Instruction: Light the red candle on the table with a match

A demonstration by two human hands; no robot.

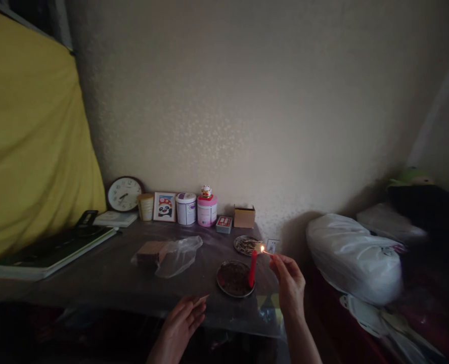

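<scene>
Writing unreadable; right hand (289,283) holds lit match (267,252) at candle (252,269).

Pinching a thin lit match (267,252) in the right hand (290,284), its small flame burning just beside the tip of an upright red wax candle (252,268). Standing at the right rim of a round dark metal dish (232,278) on the plastic-covered dark table (110,275). Resting the left hand (182,316) at the table's near edge, fingers curled around something small, too dim to tell. Lying behind the dish: a second small round metal tray (245,244), and to the left a crumpled clear plastic bag (179,254) around a brown block. Leaning against the wall, a round white-faced clock (125,193).
</scene>
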